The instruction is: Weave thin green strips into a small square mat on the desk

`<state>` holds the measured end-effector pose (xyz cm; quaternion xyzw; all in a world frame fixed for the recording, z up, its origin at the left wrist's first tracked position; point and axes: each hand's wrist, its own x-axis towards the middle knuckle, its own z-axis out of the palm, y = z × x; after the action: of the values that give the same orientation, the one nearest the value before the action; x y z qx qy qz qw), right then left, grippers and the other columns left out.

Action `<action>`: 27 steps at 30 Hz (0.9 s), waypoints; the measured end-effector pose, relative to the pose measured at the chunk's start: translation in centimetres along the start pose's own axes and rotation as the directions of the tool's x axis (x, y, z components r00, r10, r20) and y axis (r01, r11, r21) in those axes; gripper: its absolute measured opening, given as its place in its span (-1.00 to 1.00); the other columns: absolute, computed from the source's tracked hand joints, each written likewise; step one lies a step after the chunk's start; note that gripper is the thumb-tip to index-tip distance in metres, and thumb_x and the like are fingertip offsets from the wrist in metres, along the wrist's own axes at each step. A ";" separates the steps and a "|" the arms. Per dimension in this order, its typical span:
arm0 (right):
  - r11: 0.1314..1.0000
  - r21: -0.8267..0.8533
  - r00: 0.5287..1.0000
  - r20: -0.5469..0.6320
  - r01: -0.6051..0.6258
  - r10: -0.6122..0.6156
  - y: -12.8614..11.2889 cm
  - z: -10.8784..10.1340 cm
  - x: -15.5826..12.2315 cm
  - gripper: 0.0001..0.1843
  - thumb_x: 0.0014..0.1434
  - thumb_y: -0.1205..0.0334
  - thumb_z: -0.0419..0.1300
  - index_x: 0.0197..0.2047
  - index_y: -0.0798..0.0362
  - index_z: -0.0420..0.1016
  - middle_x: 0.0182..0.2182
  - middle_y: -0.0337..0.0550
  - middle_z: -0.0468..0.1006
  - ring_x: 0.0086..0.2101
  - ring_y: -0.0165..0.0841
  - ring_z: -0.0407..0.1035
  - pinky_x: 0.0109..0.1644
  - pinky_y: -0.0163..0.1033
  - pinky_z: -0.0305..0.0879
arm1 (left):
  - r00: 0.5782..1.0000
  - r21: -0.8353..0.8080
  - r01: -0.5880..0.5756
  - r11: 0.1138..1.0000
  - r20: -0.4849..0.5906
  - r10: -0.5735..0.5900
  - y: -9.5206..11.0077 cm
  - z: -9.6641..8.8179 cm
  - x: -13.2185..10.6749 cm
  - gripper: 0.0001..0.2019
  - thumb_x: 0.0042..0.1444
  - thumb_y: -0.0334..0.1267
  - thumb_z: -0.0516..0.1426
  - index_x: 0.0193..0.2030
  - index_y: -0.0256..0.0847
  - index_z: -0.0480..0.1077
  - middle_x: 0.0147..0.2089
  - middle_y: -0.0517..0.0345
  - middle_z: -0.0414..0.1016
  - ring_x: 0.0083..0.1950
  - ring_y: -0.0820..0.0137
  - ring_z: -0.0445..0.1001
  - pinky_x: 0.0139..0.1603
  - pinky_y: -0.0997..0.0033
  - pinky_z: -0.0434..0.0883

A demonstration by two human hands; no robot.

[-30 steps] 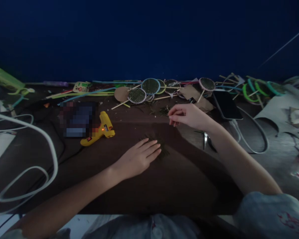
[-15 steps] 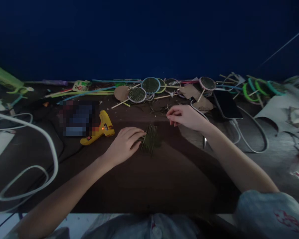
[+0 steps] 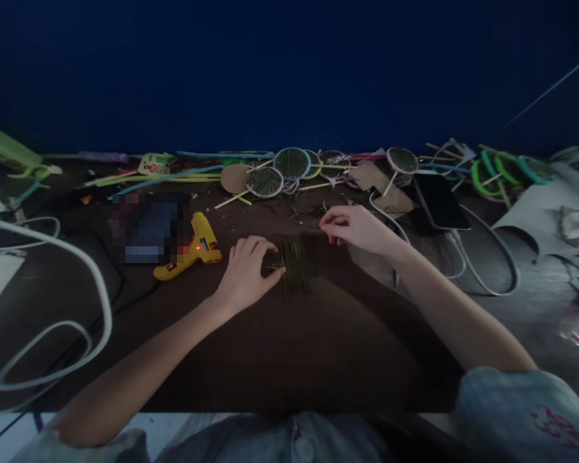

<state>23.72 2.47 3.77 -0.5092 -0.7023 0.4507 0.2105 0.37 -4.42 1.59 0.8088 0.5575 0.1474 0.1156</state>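
Note:
A small green woven mat of thin strips (image 3: 296, 273) lies on the dark table near its middle. My left hand (image 3: 247, 273) rests beside it on the left, fingers curled, with the fingertips pinching the mat's left edge. My right hand (image 3: 354, 228) hovers a little behind and to the right of the mat, fingers pinched together on something too small to make out. Loose green strips (image 3: 313, 211) lie scattered just behind the mat.
A yellow glue gun (image 3: 190, 247) with a lit red lamp lies left of my left hand. Several small round racket-like crafts (image 3: 292, 166) line the back edge. A dark phone (image 3: 439, 202) and white cable (image 3: 492, 257) lie right; a white hose (image 3: 77, 334) loops left.
My left hand went from lying flat over the mat to gripping its left edge, lifting and turning it, then setting it flat. My right hand drifted slightly left, still pinched.

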 end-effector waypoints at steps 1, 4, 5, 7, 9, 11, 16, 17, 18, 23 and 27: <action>1.000 -0.010 1.000 -0.004 0.001 -0.001 0.1 0.0 0.0 -0.90 0.05 0.22 0.12 -0.38 0.07 0.38 -0.63 -0.26 0.43 -0.58 -0.48 0.31 -0.48 -0.34 0.26 | 1.000 -0.004 0.008 1.000 -0.004 -0.008 -0.1 0.0 0.3 -0.72 0.05 -0.15 0.11 -0.12 -0.21 0.26 -0.07 0.05 0.28 -0.02 0.21 0.22 -0.02 0.15 0.19; 1.000 -0.003 1.000 0.001 0.002 -0.002 0.5 0.2 0.2 -0.87 0.04 0.19 0.13 -0.38 0.07 0.38 -0.63 -0.26 0.44 -0.59 -0.48 0.32 -0.48 -0.34 0.26 | 1.000 -0.017 0.024 1.000 0.017 -0.024 -0.2 0.4 0.8 -0.60 0.02 -0.11 0.14 -0.02 -0.19 0.24 -0.01 0.05 0.25 0.03 0.18 0.17 0.02 0.11 0.16; 1.000 0.007 1.000 0.007 0.002 -0.002 0.6 0.3 0.2 -0.86 0.05 0.17 0.13 -0.38 0.07 0.38 -0.63 -0.25 0.44 -0.59 -0.48 0.32 -0.49 -0.34 0.27 | 0.999 -0.022 0.030 0.999 0.026 -0.029 -0.2 0.6 0.9 -0.58 0.01 -0.10 0.15 0.00 -0.18 0.23 0.00 0.05 0.25 0.04 0.17 0.17 0.03 0.11 0.15; 0.999 0.034 1.000 0.019 -0.003 0.003 0.8 0.5 0.3 -0.84 0.04 0.15 0.14 -0.37 0.08 0.38 -0.62 -0.24 0.46 -0.60 -0.49 0.32 -0.49 -0.34 0.28 | 0.999 -0.033 0.041 0.999 0.036 -0.040 -0.1 0.9 1.0 -0.56 0.00 -0.10 0.15 0.01 -0.19 0.23 0.01 0.05 0.25 0.05 0.18 0.16 0.05 0.12 0.15; 0.998 0.064 1.000 0.023 -0.003 0.001 1.0 0.6 0.4 -0.82 0.03 0.14 0.16 -0.38 0.09 0.37 -0.61 -0.22 0.48 -0.61 -0.49 0.33 -0.50 -0.35 0.30 | 0.998 -0.043 0.048 0.998 0.028 -0.047 -0.1 1.2 1.0 -0.56 0.00 -0.10 0.16 0.01 -0.19 0.24 0.01 0.05 0.24 0.05 0.19 0.17 0.05 0.14 0.15; 0.996 0.090 1.000 0.019 0.000 -0.002 1.0 0.7 0.4 -0.80 0.02 0.12 0.18 -0.39 0.10 0.36 -0.60 -0.20 0.49 -0.60 -0.48 0.35 -0.50 -0.35 0.30 | 0.999 -0.050 0.053 0.997 0.016 -0.052 0.0 1.3 0.9 -0.57 -0.01 -0.10 0.17 -0.01 -0.18 0.25 0.01 0.05 0.24 0.04 0.19 0.17 0.05 0.14 0.16; 0.993 0.117 1.000 0.011 -0.016 0.014 0.6 1.0 0.3 -0.80 0.02 0.14 0.18 -0.43 0.10 0.35 -0.59 -0.18 0.51 -0.59 -0.47 0.37 -0.49 -0.35 0.31 | 0.997 -0.055 0.074 0.996 -0.028 -0.075 0.3 1.3 0.7 -0.56 -0.06 -0.15 0.22 -0.04 -0.19 0.24 0.01 0.04 0.23 0.03 0.19 0.17 0.04 0.14 0.17; 0.993 0.114 1.000 0.010 -0.013 0.012 0.5 1.0 0.3 -0.81 0.03 0.14 0.18 -0.44 0.10 0.35 -0.59 -0.18 0.51 -0.60 -0.48 0.36 -0.50 -0.35 0.30 | 0.997 -0.055 0.070 0.996 -0.041 -0.073 0.3 1.3 0.7 -0.56 -0.07 -0.16 0.22 -0.04 -0.18 0.24 0.00 0.04 0.23 0.03 0.19 0.17 0.05 0.15 0.17; 0.994 0.109 1.000 0.008 -0.009 0.009 0.4 1.1 0.3 -0.81 0.03 0.14 0.17 -0.44 0.10 0.35 -0.60 -0.19 0.50 -0.61 -0.48 0.35 -0.50 -0.35 0.29 | 0.996 -0.054 0.064 0.996 -0.052 -0.067 0.4 1.3 0.6 -0.56 -0.07 -0.17 0.22 -0.04 -0.18 0.23 0.00 0.04 0.23 0.03 0.20 0.18 0.05 0.15 0.16; 0.996 0.088 1.000 -0.005 0.000 0.001 0.2 1.4 0.2 -0.81 0.04 0.14 0.16 -0.43 0.11 0.34 -0.63 -0.21 0.47 -0.63 -0.50 0.31 -0.53 -0.37 0.25 | 0.997 -0.047 0.067 0.997 -0.043 -0.069 0.1 1.5 0.6 -0.55 -0.06 -0.14 0.21 -0.02 -0.18 0.22 0.00 0.04 0.21 0.03 0.19 0.16 0.04 0.14 0.16; 0.997 0.076 1.000 -0.016 -0.003 0.004 0.5 1.5 0.3 -0.81 0.04 0.14 0.16 -0.43 0.10 0.34 -0.65 -0.23 0.45 -0.64 -0.51 0.29 -0.55 -0.37 0.24 | 0.996 -0.062 0.090 0.994 0.015 -0.089 -0.2 1.4 1.0 -0.53 -0.06 -0.10 0.20 -0.01 -0.17 0.23 0.02 0.04 0.18 0.06 0.16 0.14 0.04 0.13 0.16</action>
<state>22.72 2.16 2.54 -0.5057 -0.6821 0.4732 0.2348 1.04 -3.44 0.29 0.7798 0.5876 0.1544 0.1510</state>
